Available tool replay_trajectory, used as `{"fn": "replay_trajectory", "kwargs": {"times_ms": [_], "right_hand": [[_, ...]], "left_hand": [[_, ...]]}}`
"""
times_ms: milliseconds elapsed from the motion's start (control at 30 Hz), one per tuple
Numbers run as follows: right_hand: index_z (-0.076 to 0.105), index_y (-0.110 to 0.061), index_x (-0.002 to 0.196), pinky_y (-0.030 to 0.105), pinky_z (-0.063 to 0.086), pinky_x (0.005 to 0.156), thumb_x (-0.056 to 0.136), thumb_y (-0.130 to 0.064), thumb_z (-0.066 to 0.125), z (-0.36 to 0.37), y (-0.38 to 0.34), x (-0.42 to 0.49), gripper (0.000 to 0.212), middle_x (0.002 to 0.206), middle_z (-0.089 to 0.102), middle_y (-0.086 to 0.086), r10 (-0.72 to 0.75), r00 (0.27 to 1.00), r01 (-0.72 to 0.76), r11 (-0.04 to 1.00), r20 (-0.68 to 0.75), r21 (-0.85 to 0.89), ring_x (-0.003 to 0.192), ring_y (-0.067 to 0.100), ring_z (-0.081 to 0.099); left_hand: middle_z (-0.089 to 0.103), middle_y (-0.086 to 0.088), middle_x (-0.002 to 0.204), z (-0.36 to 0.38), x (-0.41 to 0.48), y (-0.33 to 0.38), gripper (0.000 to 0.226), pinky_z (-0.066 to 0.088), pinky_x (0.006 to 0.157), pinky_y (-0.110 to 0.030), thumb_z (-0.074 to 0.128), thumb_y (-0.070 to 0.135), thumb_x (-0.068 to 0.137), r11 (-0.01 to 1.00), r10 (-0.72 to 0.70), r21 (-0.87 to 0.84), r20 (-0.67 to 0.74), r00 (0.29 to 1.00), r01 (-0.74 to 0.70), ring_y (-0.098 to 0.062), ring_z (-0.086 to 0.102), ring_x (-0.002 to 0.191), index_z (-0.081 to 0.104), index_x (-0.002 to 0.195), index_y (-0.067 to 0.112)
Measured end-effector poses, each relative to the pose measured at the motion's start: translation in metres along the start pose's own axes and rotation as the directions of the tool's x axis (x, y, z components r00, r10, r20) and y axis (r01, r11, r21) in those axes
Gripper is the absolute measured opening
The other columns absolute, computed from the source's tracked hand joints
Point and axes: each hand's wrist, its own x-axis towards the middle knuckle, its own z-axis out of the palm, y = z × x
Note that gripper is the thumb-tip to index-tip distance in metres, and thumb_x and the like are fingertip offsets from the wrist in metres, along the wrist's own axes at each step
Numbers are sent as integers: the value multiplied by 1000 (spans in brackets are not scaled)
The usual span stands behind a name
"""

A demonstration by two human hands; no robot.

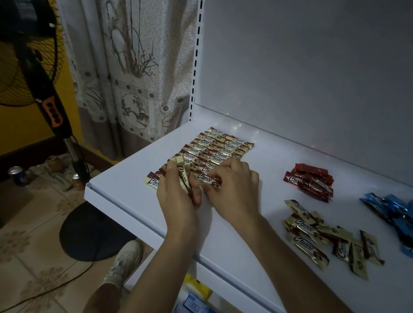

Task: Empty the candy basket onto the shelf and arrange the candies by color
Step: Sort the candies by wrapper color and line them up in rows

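Now the matter turns on the near end of the gold rows (216,147), which lie at the left end of the shelf (242,237) in two columns running back toward the wall, each wrapper with its long axis across the shelf; the open slot, as I judge it, is at the front of these columns, directly under both hands; the left hand (177,199) is curled round a bundle of gold candies (182,175) that stand tilted up out of its fingers, their length lying crosswise to the laid ones, so a piece needs turning before it goes down; the right hand (233,185), palm down with fingers bent, pinches the end of the front candy (207,177) of the right column, seemingly squaring it; the loose gold pile (320,233) lies well apart to the right, nearer the right arm; the red pile (310,181) and blue pile (409,223) lie beyond it; no basket is in view.
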Motion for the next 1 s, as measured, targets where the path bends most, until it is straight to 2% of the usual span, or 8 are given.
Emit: {"fn": "replay_trajectory", "kwargs": {"times_ms": [167, 267, 333, 400, 500, 600, 800, 1000], "right_hand": [[64, -27, 117, 32, 27, 94, 83, -42, 66, 3, 1, 2, 37, 123, 51, -4, 7, 999, -8, 1000, 31, 27, 119, 16, 40], [66, -22, 111, 30, 40, 90, 85, -27, 68, -6, 3, -1, 27, 111, 60, -4, 60, 998, -55, 948, -4, 312, 105, 10, 52], [69, -20, 98, 22, 46, 76, 91, -24, 61, -24, -1, -6, 11, 90, 65, -8, 142, 989, -137, 730, 48, 670, 82, -2, 57], [68, -23, 92, 17, 46, 68, 90, -32, 58, -41, -3, -16, 14, 81, 66, -8, 127, 985, -164, 518, 114, 840, 73, -2, 58], [66, -24, 90, 20, 49, 69, 81, -31, 66, -49, -2, -29, 11, 82, 68, -6, 47, 991, -135, 499, 128, 856, 74, 5, 61], [63, -13, 80, 18, 45, 58, 86, -11, 64, -47, 6, -36, 6, 67, 62, 0, 121, 977, -208, 333, 178, 919, 61, 8, 56], [60, -6, 87, 24, 47, 60, 93, -13, 54, -43, 19, -44, 12, 72, 66, 5, 309, 918, -271, 34, 248, 962, 63, 16, 59], [62, -14, 82, 33, 45, 67, 91, -20, 59, -40, 24, -44, 11, 77, 63, 14, 382, 880, -291, -37, 282, 956, 72, 24, 58]], "left_hand": [[50, -6, 67, -2, 2, -3, 35, 26, 39, -18, 38, 40, 101, 1000, 12, 15, 59, 998, -13, -8, 40, 42, 53, 88, 12], [58, 1, 60, 1, -4, -2, 45, 31, 46, -19, 34, 45, 100, 999, -3, 50, 107, 994, -3, -7, 48, 47, 58, 76, 17], [65, 8, 61, 2, -6, -4, 53, 36, 54, -20, 28, 50, 100, 991, -14, 130, 184, 983, -10, -4, 56, 55, 66, 76, 24], [69, 13, 72, 2, -7, -6, 55, 43, 59, -18, 22, 53, 99, 977, -26, 212, 269, 963, -33, -2, 62, 66, 69, 91, 27], [71, 15, 85, 2, -11, -6, 60, 50, 64, -15, 21, 61, 90, 942, -36, 319, 407, 913, -105, -4, 67, 80, 60, 118, 25], [68, 10, 84, 1, -16, -5, 40, 48, 65, -18, 30, 51, 98, 864, -45, 445, 534, 845, -235, -5, 62, 78, 62, 105, 28], [57, 10, 69, -1, -16, -7, 18, 36, 57, -22, 56, 37, 95, 763, -31, 503, 656, 754, -406, -6, 48, 60, 63, 86, 22], [71, 15, 85, -1, -17, -6, 15, 45, 65, -10, 68, 12, 88, 748, -13, 500, 669, 743, -437, 2, 64, 76, 63, 102, 15]]}}
